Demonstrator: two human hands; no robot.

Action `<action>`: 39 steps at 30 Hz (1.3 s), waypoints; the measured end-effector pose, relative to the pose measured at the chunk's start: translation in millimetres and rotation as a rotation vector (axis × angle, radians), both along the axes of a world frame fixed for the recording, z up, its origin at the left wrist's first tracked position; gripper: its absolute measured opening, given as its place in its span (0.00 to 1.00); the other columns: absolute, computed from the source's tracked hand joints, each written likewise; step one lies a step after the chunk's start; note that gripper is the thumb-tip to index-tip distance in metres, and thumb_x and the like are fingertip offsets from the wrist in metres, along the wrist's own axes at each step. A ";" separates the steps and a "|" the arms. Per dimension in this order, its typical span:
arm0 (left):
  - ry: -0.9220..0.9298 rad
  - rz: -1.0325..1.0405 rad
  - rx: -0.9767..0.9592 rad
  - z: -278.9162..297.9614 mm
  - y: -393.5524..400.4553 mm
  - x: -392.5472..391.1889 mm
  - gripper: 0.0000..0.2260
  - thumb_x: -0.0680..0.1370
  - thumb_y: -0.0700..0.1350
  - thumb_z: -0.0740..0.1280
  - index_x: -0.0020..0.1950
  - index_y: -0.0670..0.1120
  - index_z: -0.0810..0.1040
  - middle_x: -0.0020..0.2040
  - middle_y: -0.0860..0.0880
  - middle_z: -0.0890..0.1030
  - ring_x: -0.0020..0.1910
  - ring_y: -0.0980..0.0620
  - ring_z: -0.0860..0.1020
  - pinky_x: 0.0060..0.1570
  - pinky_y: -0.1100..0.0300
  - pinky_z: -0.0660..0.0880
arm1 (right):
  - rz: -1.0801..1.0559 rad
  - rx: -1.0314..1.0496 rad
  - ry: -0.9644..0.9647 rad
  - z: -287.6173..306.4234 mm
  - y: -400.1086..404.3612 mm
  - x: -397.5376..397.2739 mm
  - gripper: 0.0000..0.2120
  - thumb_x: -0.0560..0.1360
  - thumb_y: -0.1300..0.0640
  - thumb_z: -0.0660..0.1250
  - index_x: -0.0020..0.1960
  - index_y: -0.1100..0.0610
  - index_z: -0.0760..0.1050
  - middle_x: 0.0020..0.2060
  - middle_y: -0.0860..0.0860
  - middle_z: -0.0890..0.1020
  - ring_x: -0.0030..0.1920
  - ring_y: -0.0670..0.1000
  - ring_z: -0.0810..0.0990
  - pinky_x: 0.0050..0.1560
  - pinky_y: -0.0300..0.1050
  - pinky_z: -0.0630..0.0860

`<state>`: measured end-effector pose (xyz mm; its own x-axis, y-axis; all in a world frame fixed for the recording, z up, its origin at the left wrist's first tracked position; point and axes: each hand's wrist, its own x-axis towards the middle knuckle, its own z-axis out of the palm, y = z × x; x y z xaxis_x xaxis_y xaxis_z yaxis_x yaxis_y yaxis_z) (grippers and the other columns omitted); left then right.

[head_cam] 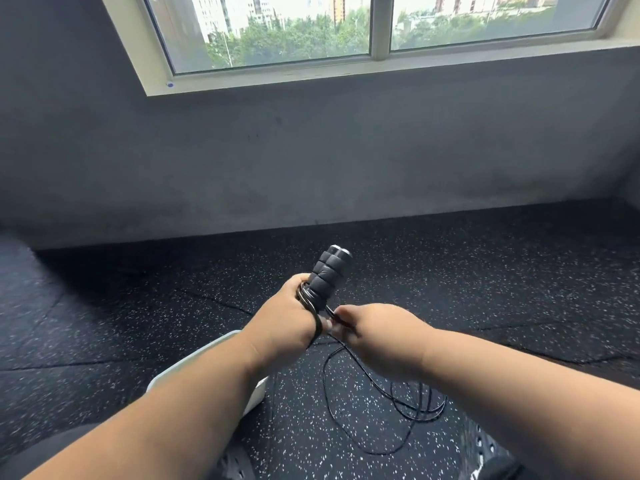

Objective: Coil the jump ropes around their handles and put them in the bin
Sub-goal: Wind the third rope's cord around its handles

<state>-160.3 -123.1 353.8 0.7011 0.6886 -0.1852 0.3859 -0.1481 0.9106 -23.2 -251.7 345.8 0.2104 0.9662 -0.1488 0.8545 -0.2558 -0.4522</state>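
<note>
While left hand (287, 306) grips both foam handles (327, 271) upright, right hand (353, 323) fingers pinch the cord just beside them; few wraps done, most rope (391, 400) loose on floor below, bin (204, 362) beneath left forearm, not yet loaded.

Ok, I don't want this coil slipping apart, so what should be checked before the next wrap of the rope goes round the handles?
1. Left hand grips the handles: ok.
2. Right hand pinches the rope close to the handles: ok.
3. Earlier wraps sit snug below the foam grips: ok.
4. Loose rope on the floor free of knots: cannot tell; it lies in overlapping loops.
5. Bin within reach, beneath the left forearm: ok.
6. Bin has room inside: cannot tell.
</note>
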 end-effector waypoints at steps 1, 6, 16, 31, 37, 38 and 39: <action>0.041 0.017 0.046 -2.5 4.2 -1.4 0.24 0.64 0.42 0.77 0.56 0.59 0.77 0.40 0.56 0.82 0.40 0.54 0.78 0.45 0.53 0.76 | 0.046 -0.029 -0.077 4.0 -2.4 -4.8 0.12 0.84 0.42 0.58 0.48 0.50 0.67 0.45 0.51 0.82 0.46 0.58 0.78 0.42 0.49 0.70; 0.459 -0.214 0.383 -1.9 10.0 -8.2 0.21 0.71 0.44 0.70 0.61 0.60 0.73 0.42 0.54 0.83 0.41 0.52 0.81 0.40 0.56 0.76 | 0.163 0.046 -0.296 46.3 -13.3 -3.5 0.07 0.82 0.48 0.62 0.48 0.50 0.74 0.45 0.50 0.82 0.42 0.56 0.75 0.40 0.45 0.65; 0.543 -0.661 0.550 18.6 -51.5 -7.3 0.28 0.74 0.43 0.68 0.67 0.66 0.63 0.46 0.54 0.82 0.43 0.48 0.81 0.43 0.54 0.80 | 0.206 0.054 0.157 74.8 -16.3 36.8 0.07 0.72 0.49 0.79 0.44 0.49 0.84 0.36 0.41 0.83 0.36 0.39 0.78 0.37 0.31 0.71; 0.078 -0.389 0.099 24.6 -22.4 -6.5 0.24 0.68 0.39 0.79 0.56 0.60 0.75 0.41 0.58 0.80 0.39 0.59 0.76 0.41 0.56 0.76 | -0.067 0.104 1.201 13.4 -7.2 55.5 0.11 0.81 0.54 0.65 0.40 0.49 0.77 0.31 0.46 0.70 0.31 0.44 0.64 0.32 0.42 0.59; -0.086 -0.313 -0.071 12.3 -31.2 -2.4 0.36 0.68 0.31 0.77 0.66 0.61 0.72 0.45 0.53 0.79 0.39 0.57 0.74 0.40 0.57 0.74 | -0.162 0.033 1.298 5.4 -4.9 43.6 0.16 0.83 0.52 0.61 0.37 0.51 0.65 0.27 0.46 0.61 0.29 0.47 0.57 0.33 0.45 0.54; -0.100 -0.303 -0.079 11.4 -33.3 -1.7 0.36 0.69 0.30 0.77 0.67 0.60 0.72 0.46 0.52 0.78 0.39 0.57 0.74 0.41 0.57 0.74 | -0.171 0.033 1.321 4.8 -4.7 42.7 0.17 0.83 0.53 0.61 0.36 0.51 0.65 0.27 0.46 0.61 0.29 0.47 0.57 0.34 0.47 0.53; -0.110 -0.290 -0.093 11.5 -36.4 -0.5 0.36 0.68 0.31 0.78 0.67 0.59 0.71 0.46 0.52 0.79 0.40 0.57 0.75 0.41 0.58 0.74 | -0.178 0.035 1.335 4.4 -4.2 41.4 0.18 0.83 0.54 0.62 0.35 0.51 0.64 0.27 0.47 0.61 0.29 0.47 0.57 0.34 0.46 0.53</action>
<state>-160.8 -159.5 365.3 0.8849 0.4410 -0.1503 0.2383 -0.1513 0.9593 18.2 -255.9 350.2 0.0467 0.9486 -0.3130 -0.2838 -0.2878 -0.9147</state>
